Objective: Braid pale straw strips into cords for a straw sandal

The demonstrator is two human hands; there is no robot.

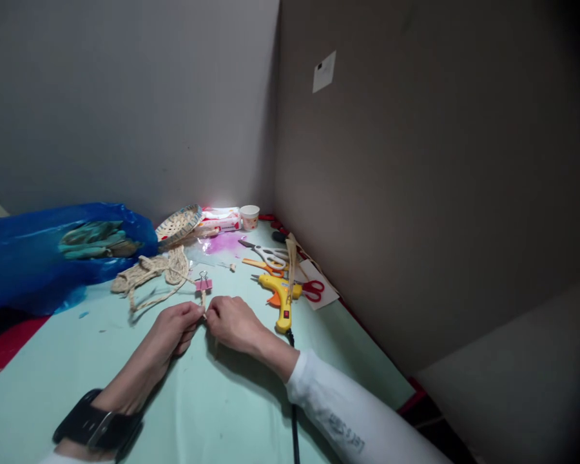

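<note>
My left hand (178, 327) and my right hand (232, 322) meet over the pale green tabletop, fingers pinched close together. Between them runs a beige braided cord (203, 298), its near end mostly hidden by my fingertips. Just beyond, a pink binder clip (203, 285) grips the cord. From the clip the braid leads left to a loose heap of braided cord (149, 270). A loose strand dangles below my right hand. To the right of that hand lies a yellow glue gun (283, 294) with an orange trigger.
White-handled scissors (265, 253), an orange tool (262, 265) and red-handled scissors (313, 290) lie around the glue gun. Its black cable (294, 425) passes beneath my right sleeve. At the back stand a woven basket (178, 223) and a paper cup (249, 218). A blue plastic bag (24, 251) fills the left.
</note>
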